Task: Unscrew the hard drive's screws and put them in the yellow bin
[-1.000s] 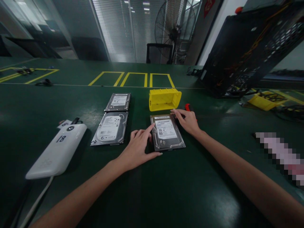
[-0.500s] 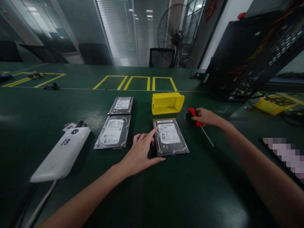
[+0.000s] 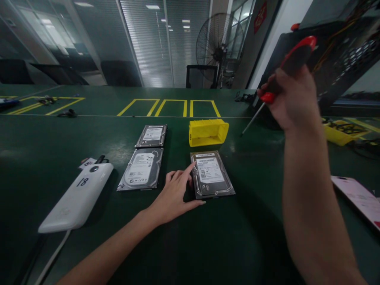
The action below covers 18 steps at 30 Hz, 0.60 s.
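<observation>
A hard drive [image 3: 211, 174] with a white label lies flat on the green table. My left hand [image 3: 175, 192] rests at its left side, index fingertip on its upper left edge. The left thumb stretches along the drive's near edge, and the other fingers are loosely bent. My right hand [image 3: 292, 93] is raised at the right, wrapped round the handle of a red and black screwdriver [image 3: 297, 57]. The screwdriver's thin shaft points down and left, its tip above the table. Two more hard drives, a nearer one [image 3: 141, 168] and a farther one [image 3: 151, 135], lie to the left.
Behind the middle drive a yellow bin [image 3: 208, 132] lies on its side. A white power bank [image 3: 77, 198] with a cable is at the left, a phone [image 3: 359, 200] at the right. Yellow tape [image 3: 175, 100] marks the table; a black computer case [image 3: 274, 59] stands far right.
My right hand has lifted the screwdriver from low over the table, upward and to the right. My left hand and the drives have stayed put, and the view has tilted slightly up.
</observation>
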Motion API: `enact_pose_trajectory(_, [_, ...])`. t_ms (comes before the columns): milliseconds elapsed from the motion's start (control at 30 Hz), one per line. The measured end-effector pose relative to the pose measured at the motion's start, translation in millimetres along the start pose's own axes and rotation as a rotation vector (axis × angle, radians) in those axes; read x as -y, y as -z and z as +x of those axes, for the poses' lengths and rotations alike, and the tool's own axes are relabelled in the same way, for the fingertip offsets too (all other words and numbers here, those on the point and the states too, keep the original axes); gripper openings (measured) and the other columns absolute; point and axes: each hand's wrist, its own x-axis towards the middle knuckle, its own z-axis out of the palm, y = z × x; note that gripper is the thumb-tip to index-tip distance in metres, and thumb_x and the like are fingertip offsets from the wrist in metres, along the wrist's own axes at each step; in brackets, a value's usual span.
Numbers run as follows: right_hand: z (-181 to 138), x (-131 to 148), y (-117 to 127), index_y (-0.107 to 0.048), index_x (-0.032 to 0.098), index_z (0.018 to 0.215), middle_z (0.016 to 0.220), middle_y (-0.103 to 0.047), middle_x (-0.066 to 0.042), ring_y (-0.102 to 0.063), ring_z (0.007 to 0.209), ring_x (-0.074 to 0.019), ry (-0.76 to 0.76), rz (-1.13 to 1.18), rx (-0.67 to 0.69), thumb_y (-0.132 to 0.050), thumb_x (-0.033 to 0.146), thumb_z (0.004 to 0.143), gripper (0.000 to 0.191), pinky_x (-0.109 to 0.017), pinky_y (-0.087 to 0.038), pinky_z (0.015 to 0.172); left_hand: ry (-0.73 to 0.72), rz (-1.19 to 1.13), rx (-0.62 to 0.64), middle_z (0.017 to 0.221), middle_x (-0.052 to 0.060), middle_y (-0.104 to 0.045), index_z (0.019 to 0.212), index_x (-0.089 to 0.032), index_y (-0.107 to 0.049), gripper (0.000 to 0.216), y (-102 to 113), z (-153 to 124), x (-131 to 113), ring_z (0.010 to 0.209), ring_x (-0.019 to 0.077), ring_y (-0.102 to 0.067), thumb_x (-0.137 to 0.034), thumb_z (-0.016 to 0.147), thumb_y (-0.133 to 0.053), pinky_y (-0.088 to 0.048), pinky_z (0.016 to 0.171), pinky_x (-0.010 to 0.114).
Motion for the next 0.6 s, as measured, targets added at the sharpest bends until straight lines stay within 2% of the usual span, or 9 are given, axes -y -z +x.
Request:
enact_pose_trajectory(67, [-4,-9,-17,-0.053,0.025,0.116,0.105,-0.066,-0.002,-0.066,0.088,-0.0103,0.014,0.146,-0.031,-0.048,0.033,0.084,0.034,-0.017,-0.044,0.059,-0.008,0.0,-0.004,0.115,0.007,-0.054,0.148,-0.025,-0.004,0.097,0,1,0,0.112,0.0307,-0.044,-0.057,0.077,-0.062,-0.031,0.099,0.051])
enact_pose_trajectory(100, [-6,-15,-25,-0.055,0.026,0.107,0.085,-0.066,0.001,-0.065,0.07,-0.0075,0.003,0.221,-0.03,-0.057,0.035,0.081,0.027,-0.016,-0.043,0.051,-0.013,-0.002,-0.006,0.113,0.007,-0.054,0.148,-0.025,-0.003,0.097,0,1,0,0.111,0.0297,-0.045,-0.055,0.077,-0.063,-0.03,0.1,0.051])
enact_pose_trajectory(167, [-10,-28,-41,-0.054,0.026,0.089,0.059,-0.054,0.007,-0.053,0.048,-0.0061,0.002,0.318,0.02,-0.068,0.041,0.075,0.025,-0.018,-0.038,0.04,-0.021,-0.006,-0.011,0.11,0.006,-0.054,0.148,-0.024,-0.003,0.098,-1,2,0,0.11,0.0281,-0.046,-0.052,0.077,-0.064,-0.027,0.102,0.05])
enact_pose_trajectory(200, [-12,-33,-47,-0.051,0.025,0.083,0.052,-0.046,0.008,-0.046,0.042,-0.0058,0.006,0.364,0.022,-0.071,0.044,0.072,0.029,-0.019,-0.034,0.036,-0.023,-0.009,-0.018,0.11,0.005,-0.054,0.148,-0.024,-0.004,0.098,-1,2,0,0.109,0.0276,-0.046,-0.052,0.077,-0.065,-0.027,0.103,0.05])
enact_pose_trajectory(267, [-16,-41,-57,-0.048,0.024,0.078,0.049,-0.04,0.009,-0.04,0.038,-0.0061,0.002,0.391,0.028,-0.072,0.049,0.069,0.035,-0.021,-0.031,0.034,-0.028,-0.016,-0.025,0.11,0.005,-0.054,0.148,-0.025,-0.005,0.096,-1,2,1,0.109,0.0275,-0.047,-0.053,0.078,-0.064,-0.026,0.103,0.05])
enact_pose_trajectory(433, [-22,-49,-64,-0.049,0.027,0.088,0.063,-0.055,0.004,-0.05,0.046,-0.0083,0.107,0.349,0.12,-0.067,0.056,0.07,0.039,-0.023,-0.04,0.04,-0.035,-0.023,-0.021,0.113,0.006,-0.054,0.148,-0.026,-0.004,0.096,-3,1,2,0.111,0.0284,-0.046,-0.054,0.078,-0.063,-0.025,0.103,0.051])
enact_pose_trajectory(600, [-22,-59,-65,-0.047,0.027,0.094,0.069,-0.057,0.002,-0.052,0.051,-0.0097,0.163,0.295,0.216,-0.062,0.06,0.073,0.042,-0.025,-0.041,0.044,-0.042,-0.015,-0.021,0.112,0.005,-0.053,0.148,-0.025,-0.005,0.095,-2,1,2,0.11,0.0272,-0.046,-0.053,0.078,-0.064,-0.025,0.103,0.049])
